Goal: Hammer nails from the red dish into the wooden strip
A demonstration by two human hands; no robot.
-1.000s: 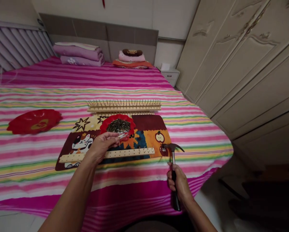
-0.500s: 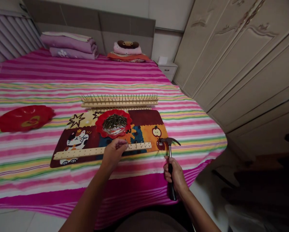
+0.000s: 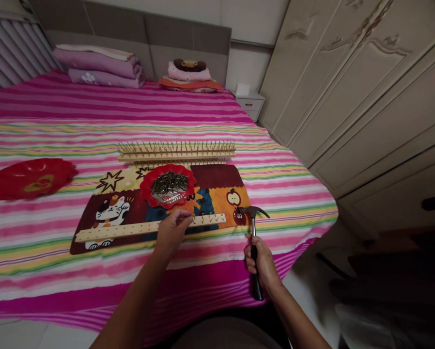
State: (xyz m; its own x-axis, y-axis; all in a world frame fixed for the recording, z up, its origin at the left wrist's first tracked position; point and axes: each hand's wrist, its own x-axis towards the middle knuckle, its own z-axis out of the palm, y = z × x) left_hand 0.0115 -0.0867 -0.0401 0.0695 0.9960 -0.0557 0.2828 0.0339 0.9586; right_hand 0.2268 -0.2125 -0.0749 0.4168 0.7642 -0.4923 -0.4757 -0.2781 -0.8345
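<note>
A wooden strip (image 3: pixel 130 229) with rows of small holes lies across a patterned mat (image 3: pixel 217 179). Several nails (image 3: pixel 210 218) stand up at the strip's right end. My left hand (image 3: pixel 172 230) is over the strip's middle, thumb and forefinger pinched on a nail that is mostly hidden by the fingertips. My right hand (image 3: pixel 263 259) grips a claw hammer (image 3: pixel 254 242) by its black handle, with its head up, right of the strip's end. Just behind my left hand, a red scalloped dish (image 3: pixel 147 194) holds a heap of loose nails (image 3: pixel 170 185).
Behind the mat lie wooden strips (image 3: pixel 177 157) bristling with upright nails. A red plate (image 3: pixel 7 179) is on the striped bedspread (image 3: pixel 104 278) at left. Folded bedding (image 3: pixel 104 68) sits near the headboard. A wardrobe (image 3: pixel 348 97) stands along the right side.
The whole view has shifted slightly, so things sit a little further left. Both hands keep nearly the same pose over the strip and on the hammer.
</note>
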